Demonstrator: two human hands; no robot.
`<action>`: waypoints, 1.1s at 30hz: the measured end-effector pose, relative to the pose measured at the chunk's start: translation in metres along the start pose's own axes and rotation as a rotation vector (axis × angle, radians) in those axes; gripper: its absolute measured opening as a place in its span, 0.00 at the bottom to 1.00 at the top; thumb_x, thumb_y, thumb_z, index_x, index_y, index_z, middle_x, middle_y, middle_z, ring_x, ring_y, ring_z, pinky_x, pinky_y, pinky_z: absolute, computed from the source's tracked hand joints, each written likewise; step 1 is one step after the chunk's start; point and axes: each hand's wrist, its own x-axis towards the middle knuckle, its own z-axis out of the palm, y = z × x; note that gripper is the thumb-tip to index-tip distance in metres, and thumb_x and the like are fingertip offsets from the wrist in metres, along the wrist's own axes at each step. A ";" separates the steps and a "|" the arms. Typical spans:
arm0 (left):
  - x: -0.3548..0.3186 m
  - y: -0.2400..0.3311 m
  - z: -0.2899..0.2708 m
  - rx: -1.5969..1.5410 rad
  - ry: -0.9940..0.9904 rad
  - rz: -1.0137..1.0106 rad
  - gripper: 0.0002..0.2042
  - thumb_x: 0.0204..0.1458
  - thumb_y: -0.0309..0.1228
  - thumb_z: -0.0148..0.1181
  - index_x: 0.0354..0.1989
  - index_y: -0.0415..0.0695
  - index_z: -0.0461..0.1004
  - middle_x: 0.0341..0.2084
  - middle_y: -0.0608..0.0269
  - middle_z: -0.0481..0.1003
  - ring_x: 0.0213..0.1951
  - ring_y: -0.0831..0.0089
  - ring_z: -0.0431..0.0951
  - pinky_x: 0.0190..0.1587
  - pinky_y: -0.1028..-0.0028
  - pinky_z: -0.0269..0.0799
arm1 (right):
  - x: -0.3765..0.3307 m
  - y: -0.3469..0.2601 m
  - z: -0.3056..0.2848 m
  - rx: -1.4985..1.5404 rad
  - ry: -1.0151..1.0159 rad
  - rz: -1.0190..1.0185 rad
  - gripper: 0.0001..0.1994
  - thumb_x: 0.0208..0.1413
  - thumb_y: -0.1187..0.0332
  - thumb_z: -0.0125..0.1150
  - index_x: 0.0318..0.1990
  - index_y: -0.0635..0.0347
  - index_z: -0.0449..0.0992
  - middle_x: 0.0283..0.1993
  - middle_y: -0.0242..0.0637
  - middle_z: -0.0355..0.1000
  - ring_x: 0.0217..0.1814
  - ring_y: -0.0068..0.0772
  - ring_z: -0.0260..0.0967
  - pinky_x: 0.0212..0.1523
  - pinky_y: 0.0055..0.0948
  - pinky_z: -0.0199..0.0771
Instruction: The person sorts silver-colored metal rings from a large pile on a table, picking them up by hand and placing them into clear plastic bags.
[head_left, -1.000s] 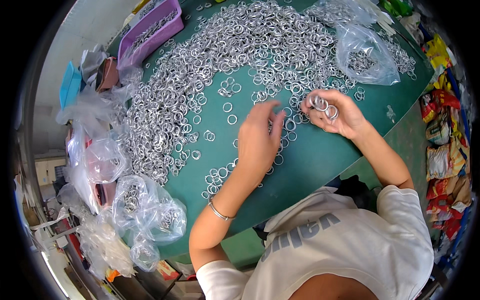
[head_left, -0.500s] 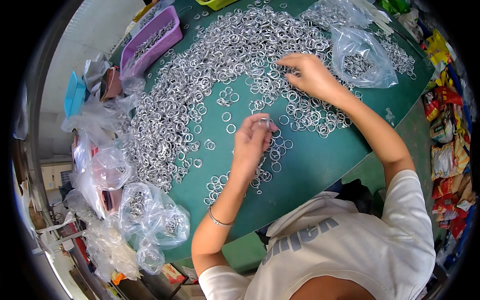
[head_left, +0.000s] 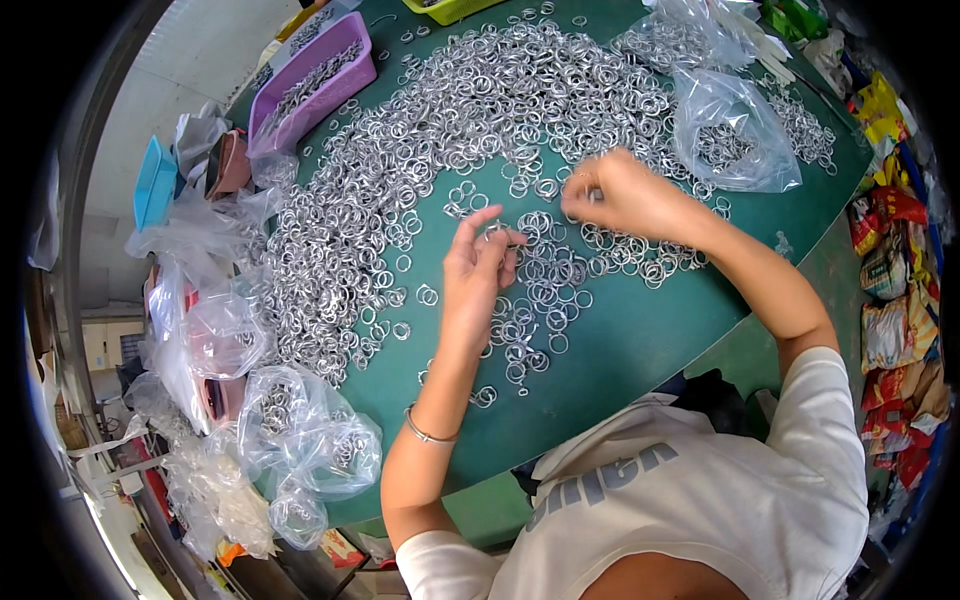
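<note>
Silver metal rings [head_left: 560,80] lie in a broad curved heap over the green table [head_left: 620,325]. My left hand [head_left: 476,262] is above the table with thumb and fingers bent around a small metal ring [head_left: 492,231]. Right of it spreads a looser group of metal rings [head_left: 548,275]. My right hand [head_left: 628,196] hovers at the near edge of the big heap, slightly blurred, its fingers curled toward the thumb. What those fingers hold, if anything, I cannot make out.
A purple basket [head_left: 313,92] of small metal pieces stands at the far left. Clear plastic bags with rings lie at the far right [head_left: 735,135] and near left [head_left: 310,430]. A blue tray [head_left: 154,185] sits at the left edge. Colourful packages [head_left: 885,330] are piled at the right.
My right hand has come nearer and its fingers have curled in. My left hand has shifted left, away from the loose rings, and more rings lie in that middle group.
</note>
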 end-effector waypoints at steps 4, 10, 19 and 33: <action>0.020 -0.004 0.005 0.402 0.061 0.097 0.11 0.52 0.23 0.51 0.43 0.44 0.72 0.18 0.73 0.61 0.21 0.85 0.59 0.22 0.82 0.54 | 0.037 0.012 0.002 -0.369 0.194 0.065 0.12 0.38 0.64 0.68 0.30 0.61 0.79 0.29 0.42 0.74 0.32 0.44 0.72 0.34 0.38 0.71; 0.077 -0.011 0.006 1.033 0.182 0.672 0.12 0.51 0.24 0.53 0.45 0.42 0.70 0.21 0.59 0.68 0.24 0.67 0.69 0.30 0.68 0.65 | 0.038 0.018 0.018 -0.533 0.087 -0.100 0.15 0.34 0.65 0.71 0.31 0.62 0.77 0.26 0.42 0.72 0.33 0.46 0.72 0.33 0.40 0.71; 0.091 -0.008 0.015 1.175 0.192 0.669 0.06 0.48 0.28 0.57 0.33 0.41 0.74 0.30 0.48 0.74 0.29 0.52 0.74 0.32 0.62 0.69 | 0.006 0.025 -0.007 0.106 0.205 -0.103 0.07 0.44 0.70 0.63 0.31 0.63 0.76 0.26 0.41 0.73 0.25 0.35 0.70 0.29 0.31 0.68; 0.026 0.000 -0.031 0.640 0.031 0.185 0.05 0.54 0.30 0.55 0.32 0.42 0.74 0.19 0.75 0.68 0.18 0.90 0.59 0.19 0.85 0.51 | 0.011 0.028 0.022 0.037 0.307 -0.268 0.11 0.46 0.66 0.61 0.36 0.60 0.78 0.22 0.42 0.70 0.26 0.44 0.70 0.28 0.38 0.69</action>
